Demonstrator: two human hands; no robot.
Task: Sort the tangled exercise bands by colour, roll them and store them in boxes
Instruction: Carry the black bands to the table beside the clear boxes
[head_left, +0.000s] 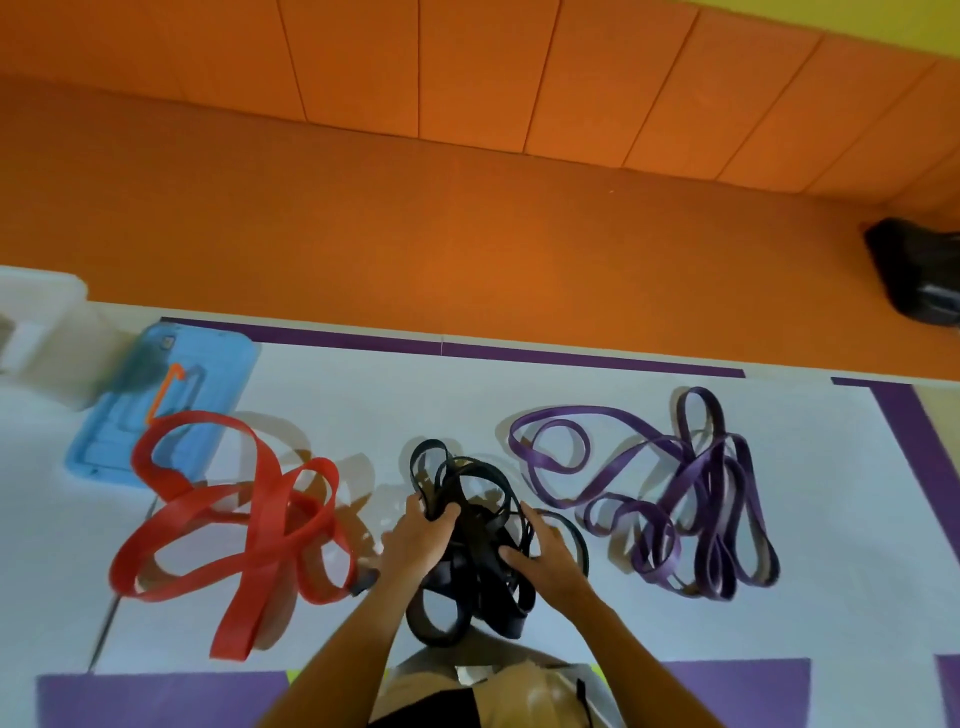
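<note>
Three heaps of bands lie on the white sheet (467, 405). The red bands (260, 519) sprawl at the left. A tangle of black bands (472, 561) sits in the middle. The purple bands (691, 499) spread out at the right. My left hand (421, 535) grips the black tangle on its left side, fingers curled into the loops. On the tangle's right side, my right hand (545, 551) holds it with thumb and fingers round the strands.
A light blue box lid (119, 431) lies at the back left, partly under the red bands, with a white box (41, 343) beyond it. Orange mats (467, 218) run behind the sheet. A black bag (919, 275) sits at the far right.
</note>
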